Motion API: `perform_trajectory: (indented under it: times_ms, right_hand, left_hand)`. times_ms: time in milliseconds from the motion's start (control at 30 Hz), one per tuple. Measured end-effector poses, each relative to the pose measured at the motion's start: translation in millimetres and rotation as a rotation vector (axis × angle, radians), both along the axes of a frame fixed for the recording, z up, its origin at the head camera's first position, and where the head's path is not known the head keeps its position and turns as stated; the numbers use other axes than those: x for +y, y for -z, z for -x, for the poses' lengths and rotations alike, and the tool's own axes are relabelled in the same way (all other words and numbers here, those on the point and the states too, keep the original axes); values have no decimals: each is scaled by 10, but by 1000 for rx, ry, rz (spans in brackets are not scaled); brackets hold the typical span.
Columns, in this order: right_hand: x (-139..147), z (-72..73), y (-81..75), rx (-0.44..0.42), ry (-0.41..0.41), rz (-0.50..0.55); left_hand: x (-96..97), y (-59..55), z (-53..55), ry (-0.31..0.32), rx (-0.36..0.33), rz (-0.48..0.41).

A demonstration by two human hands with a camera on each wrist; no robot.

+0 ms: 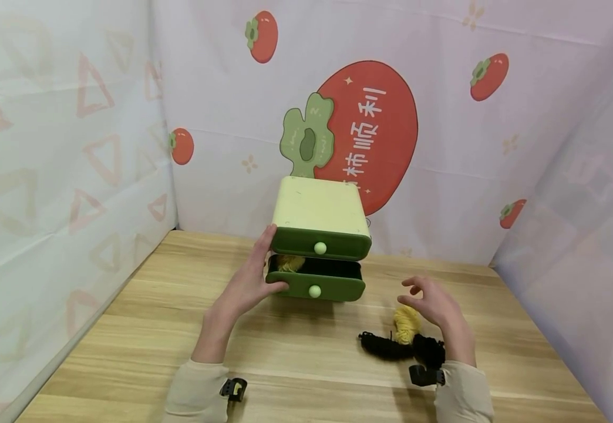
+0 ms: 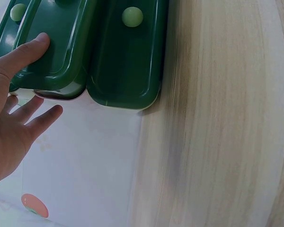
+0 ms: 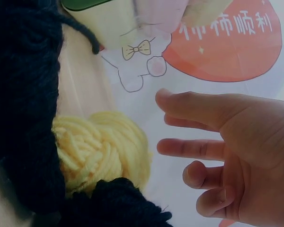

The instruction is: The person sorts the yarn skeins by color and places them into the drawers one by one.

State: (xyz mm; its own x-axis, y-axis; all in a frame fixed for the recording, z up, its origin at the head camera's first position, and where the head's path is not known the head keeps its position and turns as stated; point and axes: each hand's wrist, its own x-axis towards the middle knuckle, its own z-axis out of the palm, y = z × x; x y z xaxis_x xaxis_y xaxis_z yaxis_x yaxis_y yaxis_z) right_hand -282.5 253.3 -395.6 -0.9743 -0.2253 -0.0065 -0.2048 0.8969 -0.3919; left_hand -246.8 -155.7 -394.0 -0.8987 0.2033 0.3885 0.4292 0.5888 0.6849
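Observation:
A small chest with a cream top and green drawers stands on the table. Its middle drawer is pulled out, with a yellow yarn bundle inside at the left. My left hand is at the chest's left side; its thumb rests on the front of that drawer and the other fingers spread along the side. Loosely bent and holding nothing, my right hand hovers just above a yellow yarn skein. Two black yarn bundles lie against that skein.
The wooden table reaches back to a printed cloth backdrop. Cloth walls stand at the left and right. In the left wrist view a lower drawer sits closed beneath the pulled-out one.

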Motion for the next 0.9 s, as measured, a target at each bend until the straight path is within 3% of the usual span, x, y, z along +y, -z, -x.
perform_trajectory:
  times_ms: [367, 900]
  right_hand:
    - [69, 3, 33, -53, -41, 24]
    - [63, -32, 64, -242, -38, 91]
  left_hand:
    - [11, -12, -19, 1, -13, -5]
    - [10, -6, -15, 6, 3, -9]
